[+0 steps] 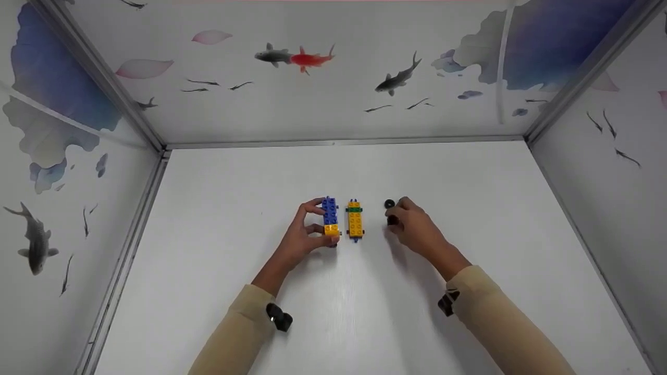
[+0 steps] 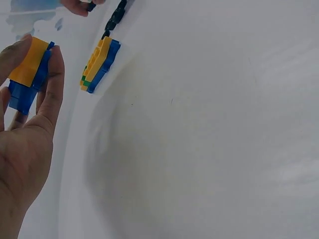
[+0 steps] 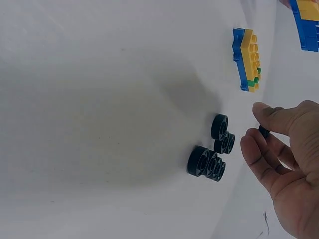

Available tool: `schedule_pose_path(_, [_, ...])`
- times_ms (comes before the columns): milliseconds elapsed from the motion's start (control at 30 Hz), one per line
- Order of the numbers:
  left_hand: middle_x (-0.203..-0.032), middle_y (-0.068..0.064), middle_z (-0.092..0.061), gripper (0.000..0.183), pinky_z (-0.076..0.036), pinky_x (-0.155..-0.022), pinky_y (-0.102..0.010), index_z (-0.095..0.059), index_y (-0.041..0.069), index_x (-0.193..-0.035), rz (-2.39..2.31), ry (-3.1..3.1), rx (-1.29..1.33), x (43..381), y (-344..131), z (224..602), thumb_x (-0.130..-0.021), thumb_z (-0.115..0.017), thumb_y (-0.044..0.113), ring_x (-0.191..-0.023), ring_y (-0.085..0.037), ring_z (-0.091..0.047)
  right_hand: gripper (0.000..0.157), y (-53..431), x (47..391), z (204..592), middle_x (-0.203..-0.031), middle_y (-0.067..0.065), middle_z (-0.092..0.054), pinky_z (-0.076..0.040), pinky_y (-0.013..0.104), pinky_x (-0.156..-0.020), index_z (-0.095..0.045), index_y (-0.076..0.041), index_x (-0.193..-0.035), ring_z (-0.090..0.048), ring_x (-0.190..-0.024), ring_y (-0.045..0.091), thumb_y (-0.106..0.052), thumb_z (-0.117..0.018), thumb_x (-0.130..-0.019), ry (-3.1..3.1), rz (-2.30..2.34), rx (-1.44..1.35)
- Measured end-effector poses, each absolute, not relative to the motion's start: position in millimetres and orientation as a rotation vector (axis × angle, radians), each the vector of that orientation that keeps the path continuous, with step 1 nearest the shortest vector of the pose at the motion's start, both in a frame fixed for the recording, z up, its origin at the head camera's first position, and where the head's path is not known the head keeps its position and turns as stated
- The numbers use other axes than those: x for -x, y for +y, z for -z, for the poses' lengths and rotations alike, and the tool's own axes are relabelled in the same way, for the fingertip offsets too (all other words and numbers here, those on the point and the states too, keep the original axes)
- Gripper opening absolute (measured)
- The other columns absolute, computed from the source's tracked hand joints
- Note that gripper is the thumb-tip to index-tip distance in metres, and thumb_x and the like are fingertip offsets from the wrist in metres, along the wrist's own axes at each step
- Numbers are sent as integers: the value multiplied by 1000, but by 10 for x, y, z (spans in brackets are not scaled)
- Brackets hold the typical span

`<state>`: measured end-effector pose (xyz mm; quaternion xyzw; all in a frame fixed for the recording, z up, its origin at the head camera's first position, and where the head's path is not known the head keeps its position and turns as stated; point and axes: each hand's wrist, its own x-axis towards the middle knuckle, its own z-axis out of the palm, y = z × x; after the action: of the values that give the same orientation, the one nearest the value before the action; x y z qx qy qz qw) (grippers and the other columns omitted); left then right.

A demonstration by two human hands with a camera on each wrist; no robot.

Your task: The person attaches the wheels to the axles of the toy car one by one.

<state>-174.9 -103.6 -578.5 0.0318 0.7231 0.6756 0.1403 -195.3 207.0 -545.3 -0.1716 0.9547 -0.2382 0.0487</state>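
My left hand (image 1: 302,233) grips a toy brick vehicle (image 1: 330,211), blue along most of its length with a yellow block at the near end. In the left wrist view, thumb and fingers hold this vehicle (image 2: 31,64) by its sides, above the table. Between the thumb and fingers of my right hand (image 1: 421,229) is a small black wheel (image 3: 264,131), mostly hidden by the fingertips. Below that hand, several black toy wheels (image 3: 198,160) stand on the table in two short rows. A second brick vehicle (image 1: 355,221), yellow with a green strip over a blue base, sits between the hands.
The white tabletop (image 1: 234,182) is bounded by a back wall (image 1: 338,104) printed with fish and by walls at the left and right. Metal strips (image 1: 344,140) run along the wall joints. Each sleeve carries a small black wrist camera (image 1: 280,316).
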Motion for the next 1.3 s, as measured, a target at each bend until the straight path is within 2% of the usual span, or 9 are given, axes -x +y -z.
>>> schedule_pose_path(200, [-179,14,-32,67,-68,-98,-38,-51,31,-136,-1982,2065,-97,1735,-1018,5759,-88,-95,13,-120,-31,-73,37,1986,1982,5406,-128,16,-64,-66,48,-99,-73,-5,-138,-67,-108,31,-14,-80,-103,2896,770,503])
schedule_pose_path(433, [-179,15,-32,67,-67,-100,-40,-51,32,-136,-1997,2066,-124,1709,-1002,5757,-89,-95,16,-123,-33,-72,31,1861,2002,5328,-128,15,-66,-67,44,-98,-75,-7,-135,-70,-107,30,-11,-77,-105,2888,862,544])
schedule_pose_path(600, [-179,14,-32,67,-68,-98,-39,-52,30,-135,-2008,2041,-126,1694,-976,5748,-88,-95,12,-120,-33,-71,32,1759,2006,5289,-126,11,-69,-67,43,-99,-75,-10,-136,-74,-109,27,-9,-77,-104,2865,964,568])
schedule_pose_path(867, [-179,14,-31,66,-67,-100,-38,-52,31,-136,-1999,2034,-150,1685,-960,5735,-89,-95,14,-120,-33,-71,34,1628,2032,5248,-127,12,-71,-66,42,-102,-75,-5,-137,-78,-112,27,-10,-78,-104,2820,1058,579])
schedule_pose_path(1033, [-179,15,-30,69,-66,-102,-37,-51,33,-141,-1991,2021,-176,1677,-953,5731,-89,-95,20,-121,-32,-71,35,1559,2032,5246,-129,9,-73,-65,40,-105,-74,-8,-138,-79,-115,25,-11,-79,-103,2777,1102,563])
schedule_pose_path(1300, [-177,14,-32,69,-68,-98,-38,-50,29,-141,-2036,1971,-227,1667,-910,5732,-89,-95,17,-120,-34,-70,37,1476,2022,5238,-131,12,-74,-64,42,-106,-73,-6,-140,-79,-117,26,-10,-77,-104,2746,1144,608])
